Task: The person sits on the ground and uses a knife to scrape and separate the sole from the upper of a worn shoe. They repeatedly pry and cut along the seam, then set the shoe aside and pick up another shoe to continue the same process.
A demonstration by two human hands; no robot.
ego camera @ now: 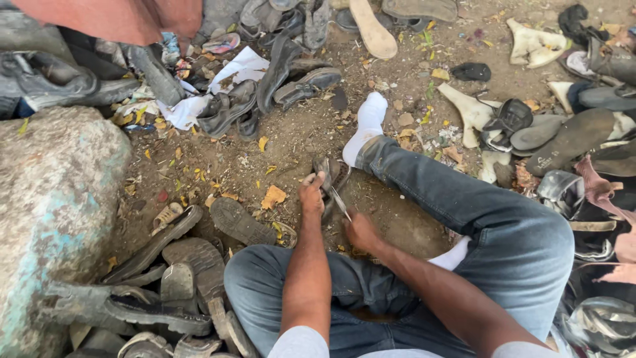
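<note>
Surroundings: dirt ground strewn with dry leaves. Soles heaped lower left; black shoes upper centre; more soles at right; large boulder at left edge. White sock and jeans leg lay across centre, just beside the work.

Left hand: closed on a dark shoe piece, frame centre, above the ground.

Right hand: fist closed round a knife, blade touching the piece.

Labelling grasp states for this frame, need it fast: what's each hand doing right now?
Left hand: closed, gripping the dark shoe piece on the ground.
Right hand: closed around a thin blade-like tool, its tip against the shoe piece.
</note>
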